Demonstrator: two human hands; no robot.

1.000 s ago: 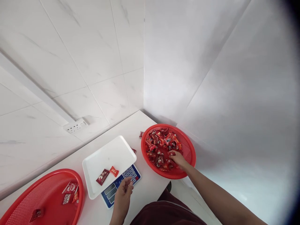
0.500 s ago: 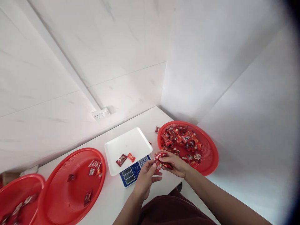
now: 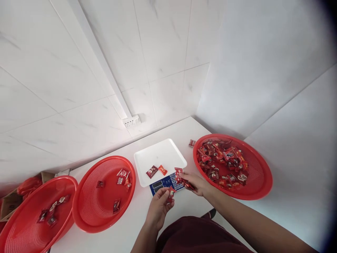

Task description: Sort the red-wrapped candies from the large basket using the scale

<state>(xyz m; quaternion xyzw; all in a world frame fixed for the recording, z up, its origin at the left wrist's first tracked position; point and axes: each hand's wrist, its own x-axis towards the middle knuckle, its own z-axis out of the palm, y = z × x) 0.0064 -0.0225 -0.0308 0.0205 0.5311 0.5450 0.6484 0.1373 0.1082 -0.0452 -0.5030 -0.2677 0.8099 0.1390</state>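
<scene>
My left hand (image 3: pixel 159 205) pinches a small red wrapped candy (image 3: pixel 171 193) between thumb and fingers, just in front of the scale's blue keypad panel (image 3: pixel 164 183). Beside it, my right hand (image 3: pixel 194 182) is closed around red candy packets (image 3: pixel 178 174), one of them upright and patterned in white; how many it holds is hidden. Behind both hands is the scale's white tray (image 3: pixel 158 154). On that tray lie a dark red candy packet (image 3: pixel 152 171) and a smaller orange-red candy (image 3: pixel 163 170).
A red basket (image 3: pixel 259 175) heaped with wrapped candies stands right. Two more red baskets, a middle one (image 3: pixel 91 207) and a far-left one (image 3: pixel 23 228), hold several packets each. One loose packet (image 3: pixel 192 143) lies on the white table. A wall socket (image 3: pixel 131 121) is behind.
My hands have drawn apart, the left hand now with one candy and the right with the other packets. The view has shifted left, showing more of the far-left basket.
</scene>
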